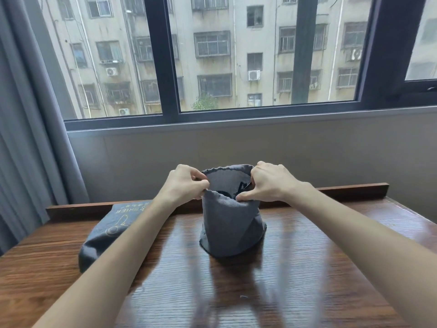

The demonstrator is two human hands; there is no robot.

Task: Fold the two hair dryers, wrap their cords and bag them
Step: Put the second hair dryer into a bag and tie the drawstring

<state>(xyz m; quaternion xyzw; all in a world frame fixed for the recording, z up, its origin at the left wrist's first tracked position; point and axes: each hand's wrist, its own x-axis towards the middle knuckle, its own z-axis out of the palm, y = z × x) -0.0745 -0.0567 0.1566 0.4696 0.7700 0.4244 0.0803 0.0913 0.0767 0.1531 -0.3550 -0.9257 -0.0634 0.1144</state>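
While the grey drawstring bag (pixel 230 221) stands upright on the wooden table (pixel 307 268), both hands grip its mouth from opposite sides. The left hand (pixel 183 185) is closed in a pinch on the rim at its own fingertips, thumb and fingers bunching the cloth on the bag's left edge. The right hand (pixel 269 183) pinches the rim on the opposite edge, its thumb pressed along the near lip and its fingers curled over the top. Between the two hands the mouth is held open, and something dark shows inside, just off the right hand's fingertips; it is too shadowed to say what it is or whether it is one of the hair dryers. Below the hands the bag bulges at its base and rests on the tabletop. Beyond the left forearm, to the outer side of the left hand and lower than it, a second grey bag (pixel 106 233) lies on its side on the table, filled out and printed with gold lettering and a line drawing; the forearm crosses in front of part of it. Well past both hands, a raised wooden ledge (pixel 343 189) runs along the table's far edge, with a window (pixel 236 55) above and a grey curtain (pixel 28 114) to the far left.
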